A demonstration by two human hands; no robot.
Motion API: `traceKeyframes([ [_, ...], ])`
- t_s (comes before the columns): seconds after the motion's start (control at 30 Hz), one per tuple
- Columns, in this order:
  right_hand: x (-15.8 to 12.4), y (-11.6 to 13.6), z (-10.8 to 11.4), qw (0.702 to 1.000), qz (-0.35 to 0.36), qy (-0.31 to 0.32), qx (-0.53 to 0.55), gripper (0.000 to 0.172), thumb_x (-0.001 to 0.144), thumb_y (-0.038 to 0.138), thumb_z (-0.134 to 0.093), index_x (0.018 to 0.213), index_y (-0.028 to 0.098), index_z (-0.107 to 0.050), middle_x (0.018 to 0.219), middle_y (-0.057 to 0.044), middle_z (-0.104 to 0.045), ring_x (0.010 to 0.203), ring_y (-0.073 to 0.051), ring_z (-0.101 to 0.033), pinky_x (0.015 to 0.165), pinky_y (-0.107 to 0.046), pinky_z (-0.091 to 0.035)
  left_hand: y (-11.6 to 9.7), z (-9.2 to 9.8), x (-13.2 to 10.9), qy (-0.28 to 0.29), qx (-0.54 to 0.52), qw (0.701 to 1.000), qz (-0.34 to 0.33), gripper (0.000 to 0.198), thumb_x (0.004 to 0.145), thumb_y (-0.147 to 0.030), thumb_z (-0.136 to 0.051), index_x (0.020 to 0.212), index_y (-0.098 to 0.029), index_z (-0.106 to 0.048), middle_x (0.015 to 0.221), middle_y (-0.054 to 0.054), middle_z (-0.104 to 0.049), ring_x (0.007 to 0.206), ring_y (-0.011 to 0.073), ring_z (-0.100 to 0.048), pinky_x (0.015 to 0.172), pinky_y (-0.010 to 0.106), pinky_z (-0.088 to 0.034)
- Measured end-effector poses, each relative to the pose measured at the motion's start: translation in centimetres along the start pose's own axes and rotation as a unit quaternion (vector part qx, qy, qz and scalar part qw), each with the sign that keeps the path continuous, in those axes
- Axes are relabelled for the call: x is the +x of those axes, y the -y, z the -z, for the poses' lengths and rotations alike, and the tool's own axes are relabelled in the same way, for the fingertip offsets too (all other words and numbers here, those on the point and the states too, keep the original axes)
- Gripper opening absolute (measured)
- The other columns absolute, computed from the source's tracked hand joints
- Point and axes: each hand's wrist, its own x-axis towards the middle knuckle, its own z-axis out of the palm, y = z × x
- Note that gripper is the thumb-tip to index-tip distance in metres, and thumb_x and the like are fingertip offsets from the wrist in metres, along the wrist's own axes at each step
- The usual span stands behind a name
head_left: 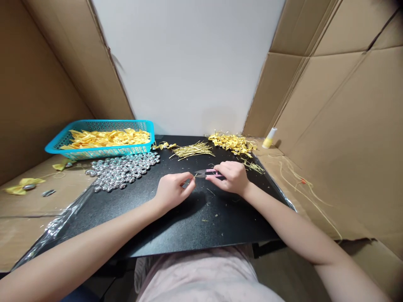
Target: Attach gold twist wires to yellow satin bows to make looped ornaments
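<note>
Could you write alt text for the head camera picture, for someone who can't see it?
A person's right hand holds small pink snips to a thin gold strand pinched in the left hand, over a black mat. Behind lie silver beads, gold wire pieces and a turquoise basket of yellow ribbon, between cardboard walls.

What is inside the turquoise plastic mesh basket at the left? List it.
The turquoise plastic mesh basket holds a loose heap of yellow satin ribbon pieces, up to about its rim. The basket's floor and anything beneath the heap are covered.
</note>
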Motion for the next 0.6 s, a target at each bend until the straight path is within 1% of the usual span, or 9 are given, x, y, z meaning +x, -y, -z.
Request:
traceKeyframes([
  [0.13,-0.10,0.00,-0.07,1.000,-0.008,-0.018,0.018,0.042,0.088,0.054,-0.052,0.071,0.017,-0.064,0.057,-0.003,-0.060,0.053,-0.012,-0.050,0.056,-0.025,-0.033,-0.05,-0.01,0.07,0.002,-0.005,1.000,0.002,0.024,0.081,-0.028,-0.051,0.071,-0.017,-0.070,0.044,-0.003,-0.051,0.039,0.0096,-0.039,0.049,0.021,-0.028],
  [0.3,-0.23,-0.35,-0.13,0.999,-0.027,-0.015,0.024,0.040,0.086,0.053,-0.054,0.071,0.018,-0.064,0.058,-0.003,-0.061,0.054,-0.013,-0.053,0.057,-0.026,-0.035,-0.01,0.00,0.12,0.008,-0.015,1.000,0.015,0.027,0.082,-0.031,-0.050,0.070,-0.017,-0.070,0.044,-0.003,-0.050,0.041,0.0096,-0.038,0.049,0.021,-0.029],
  [0.47,-0.18,-0.52,-0.05,0.998,-0.035,-0.047,0.018,0.037,0.086,0.050,-0.056,0.071,0.017,-0.064,0.058,-0.003,-0.061,0.054,-0.013,-0.053,0.057,-0.026,-0.036,0.17,0.05,0.18,0.011,-0.026,0.999,0.025,0.029,0.083,-0.032,-0.049,0.069,-0.017,-0.069,0.044,-0.004,-0.046,0.041,0.0093,-0.035,0.049,0.021,-0.027],
  [0.6,-0.18,-0.26,-0.20,0.998,-0.050,-0.026,0.019,0.039,0.086,0.052,-0.054,0.072,0.017,-0.064,0.059,-0.003,-0.061,0.056,-0.013,-0.053,0.058,-0.026,-0.036,0.15,0.00,0.26,0.013,-0.032,0.999,0.027,0.029,0.083,-0.032,-0.049,0.068,-0.017,-0.068,0.043,-0.005,-0.043,0.041,0.0093,-0.035,0.049,0.021,-0.027],
])
